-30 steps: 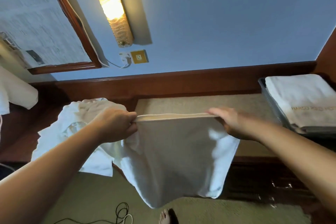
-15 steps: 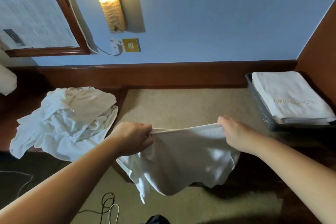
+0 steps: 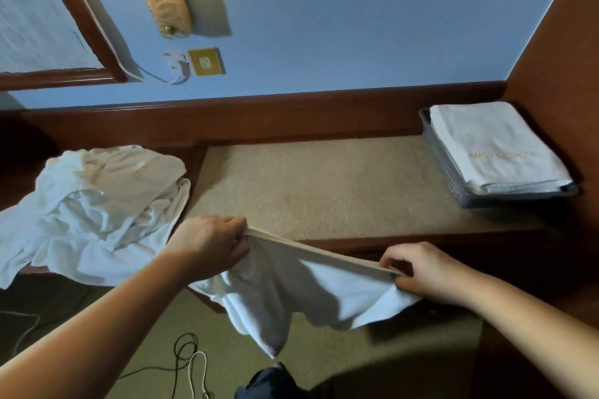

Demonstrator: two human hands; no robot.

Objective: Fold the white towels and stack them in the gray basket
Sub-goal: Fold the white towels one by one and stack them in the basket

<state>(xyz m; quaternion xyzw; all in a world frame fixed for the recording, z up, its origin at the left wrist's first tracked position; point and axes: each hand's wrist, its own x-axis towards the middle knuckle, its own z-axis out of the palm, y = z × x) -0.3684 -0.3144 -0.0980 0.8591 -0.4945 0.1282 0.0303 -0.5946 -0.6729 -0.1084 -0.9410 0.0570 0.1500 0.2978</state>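
Two hands hold one towel (image 3: pixel 301 295) by its top hem. The left hand (image 3: pixel 210 241) has its fingers curled round one end of the hem; the right hand (image 3: pixel 421 269) pinches the other end between thumb and fingertips. The hem runs taut between the two grips, sloping down toward the right one. The rest of the cloth hangs slack below both grips, off the front edge of the shelf (image 3: pixel 324 185).

Step in hand, as judged: spreading the towel prior to its first fold. The next move calls for equal tension at both grips, then laying the cloth flat on the shelf beyond the hands, or bringing the two corners together.

The basket (image 3: pixel 444 165) sits well beyond and outboard of the right grip, at the far end of the shelf. It already holds a folded stack (image 3: pixel 496 149). A pile (image 3: pixel 94 207) of unfolded towels lies just outboard of the left grip, apart from the held towel
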